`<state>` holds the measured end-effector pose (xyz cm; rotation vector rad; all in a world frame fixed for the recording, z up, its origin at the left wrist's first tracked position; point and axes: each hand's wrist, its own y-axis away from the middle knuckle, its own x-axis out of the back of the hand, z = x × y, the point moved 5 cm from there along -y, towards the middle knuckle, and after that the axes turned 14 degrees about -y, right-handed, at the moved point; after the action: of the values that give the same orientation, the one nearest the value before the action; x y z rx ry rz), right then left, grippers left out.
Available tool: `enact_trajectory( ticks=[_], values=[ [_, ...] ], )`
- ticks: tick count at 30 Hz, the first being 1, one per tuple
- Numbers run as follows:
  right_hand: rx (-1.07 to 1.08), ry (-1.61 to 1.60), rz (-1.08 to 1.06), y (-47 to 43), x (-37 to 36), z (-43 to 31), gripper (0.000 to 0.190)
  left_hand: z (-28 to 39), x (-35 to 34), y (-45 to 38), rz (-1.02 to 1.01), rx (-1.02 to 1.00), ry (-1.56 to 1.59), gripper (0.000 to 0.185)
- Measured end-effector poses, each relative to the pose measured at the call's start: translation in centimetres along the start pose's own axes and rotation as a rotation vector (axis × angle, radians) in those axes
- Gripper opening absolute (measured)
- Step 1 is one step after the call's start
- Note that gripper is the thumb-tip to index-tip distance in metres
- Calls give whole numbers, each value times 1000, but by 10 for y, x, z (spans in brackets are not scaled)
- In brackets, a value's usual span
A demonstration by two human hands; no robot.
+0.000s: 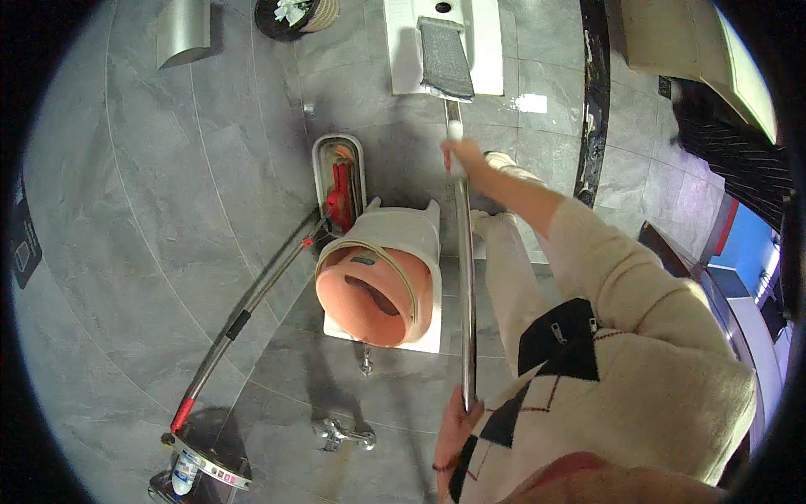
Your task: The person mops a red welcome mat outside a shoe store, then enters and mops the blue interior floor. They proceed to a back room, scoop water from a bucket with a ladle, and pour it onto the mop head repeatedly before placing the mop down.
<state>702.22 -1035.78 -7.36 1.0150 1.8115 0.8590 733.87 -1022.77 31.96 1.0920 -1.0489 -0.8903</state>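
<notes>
A flat mop with a long metal handle runs up the middle of the view. Its grey pad hangs over the white squat toilet at the top. My right hand, slightly blurred, is closed round the upper part of the pole, beside a white sleeve and a red piece. At the pole's near end, low in the picture, my left hand grips it. Whether the pad touches the toilet I cannot tell.
Left of the pole stands a white mop bucket with an orange inside. A second mop leans from a narrow trough to a corner shelf. A wall tap, a waste bin and a dark threshold are around.
</notes>
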Motion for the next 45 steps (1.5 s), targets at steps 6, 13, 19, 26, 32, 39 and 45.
enact_trajectory(
  ticks=[6,13,19,26,32,39,45],
  values=[
    [-109,-16,50,132,-9,60,18,63,-6,-146,-73,-164,134,18],
    [-135,40,35,54,-12,13,10,62,1,-74,-68,14,2,20],
    [-79,64,59,5,-5,-43,25,-2,3,22,53,-307,-61,23],
    [-224,272,20,199,-17,104,31,57,23,-83,-33,-180,-22,24],
    [-553,-5,-409,257,-87,67,33,42,84,-61,543,-426,-573,28],
    [-643,236,-889,301,-157,40,48,61,203,65,578,-293,-760,29],
    [-432,418,-834,241,-113,-17,51,27,267,137,451,85,-425,23]
  ],
)
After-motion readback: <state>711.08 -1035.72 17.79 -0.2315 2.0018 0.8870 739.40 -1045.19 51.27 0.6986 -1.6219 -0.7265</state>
